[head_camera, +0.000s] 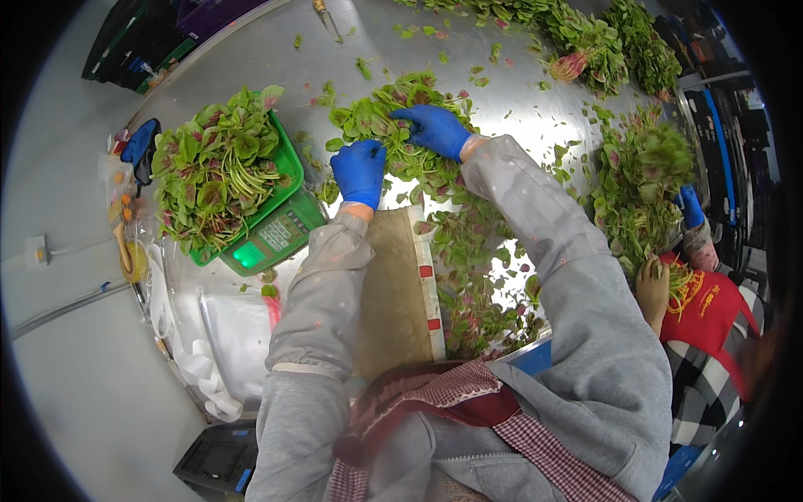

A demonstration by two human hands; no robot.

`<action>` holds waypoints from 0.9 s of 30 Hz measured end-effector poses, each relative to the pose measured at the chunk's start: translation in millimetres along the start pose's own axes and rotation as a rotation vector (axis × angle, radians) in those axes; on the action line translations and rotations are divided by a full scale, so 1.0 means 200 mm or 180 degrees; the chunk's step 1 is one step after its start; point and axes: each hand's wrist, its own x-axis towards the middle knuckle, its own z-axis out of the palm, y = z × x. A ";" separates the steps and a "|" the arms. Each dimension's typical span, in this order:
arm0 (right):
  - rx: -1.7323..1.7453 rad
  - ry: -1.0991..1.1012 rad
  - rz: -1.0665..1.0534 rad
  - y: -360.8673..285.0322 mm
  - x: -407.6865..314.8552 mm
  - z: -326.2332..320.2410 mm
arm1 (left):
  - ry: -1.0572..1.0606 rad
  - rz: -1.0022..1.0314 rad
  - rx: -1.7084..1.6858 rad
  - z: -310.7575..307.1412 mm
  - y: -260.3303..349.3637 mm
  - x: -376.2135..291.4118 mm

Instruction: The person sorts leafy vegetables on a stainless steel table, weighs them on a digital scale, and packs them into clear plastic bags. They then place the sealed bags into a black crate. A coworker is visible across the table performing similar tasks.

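My left hand [359, 172], in a blue glove, is at the near left edge of a heap of red-and-green leafy greens [433, 172], apparently amaranth. Its fingers are curled, and whether they hold anything is hidden. Over the upper part of the same heap reaches my right hand [436, 132], also blue-gloved. Its index finger extends left across the leaves; the other fingertips are partly hidden, so a grip cannot be made out. Left of my hands, a green basin [290, 147] piled with bunched greens [216, 169] sits on a green digital scale [270, 235] with a lit display.
A brown board [392, 282] with a pale edge strip lies below my hands. A knife [327, 22] rests at the far edge. Clear plastic bags [235, 332] lie lower left. At right, a co-worker's gloved hand [692, 207] and bare hand [652, 288] are beside more greens [627, 188].
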 end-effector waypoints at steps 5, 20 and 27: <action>-0.0035 -0.0119 -0.0057 0.00 0.02 0.00 | 0.0080 -0.0946 -0.1147 -0.05 -0.01 -0.09; -0.2568 -0.0238 -0.0036 0.06 -0.29 -0.58 | -0.0435 0.0181 0.0314 -0.38 0.00 -1.08; -0.2661 -0.0643 -0.0072 -0.03 -0.13 -0.39 | -0.0397 0.0080 0.0336 -0.37 0.02 -1.10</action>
